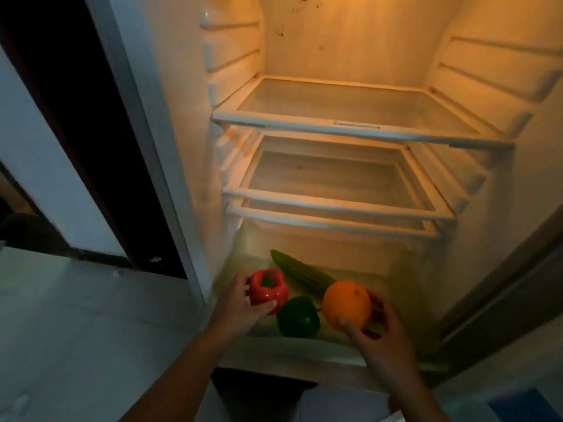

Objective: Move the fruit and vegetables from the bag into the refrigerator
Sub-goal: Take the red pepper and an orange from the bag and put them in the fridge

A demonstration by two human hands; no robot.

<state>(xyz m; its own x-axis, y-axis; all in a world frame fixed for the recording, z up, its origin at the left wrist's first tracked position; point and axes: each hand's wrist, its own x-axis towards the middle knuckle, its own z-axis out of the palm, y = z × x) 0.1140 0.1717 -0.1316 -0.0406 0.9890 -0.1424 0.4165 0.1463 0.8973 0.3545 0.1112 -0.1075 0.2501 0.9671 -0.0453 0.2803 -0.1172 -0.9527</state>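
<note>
Two pieces of produce are in our hands at once, both held over the open bottom drawer (304, 351) of the refrigerator (350, 50). Our left hand (240, 303) is wrapped around a red pepper (268, 290), stem up, at the drawer's left side; our right hand (377, 327) cups an orange (346, 304) from below and behind, at about the middle of the drawer. Already lying in the drawer are a green pepper (298, 317), which sits between our two hands and just below them, and a long cucumber (300, 274) behind it, its long axis running on a slant from the back left toward the front right. What matters for the next move, we judge, is where the free floor of the drawer lies: the cucumber and green pepper take up the middle, so the red pepper likely wants to go down to the left of the green one, and the orange to the right, where the drawer looks bare. Each hand is already on its own side, so neither needs to cross. The bag is not in sight. The two glass shelves (350, 126) above carry nothing.
</note>
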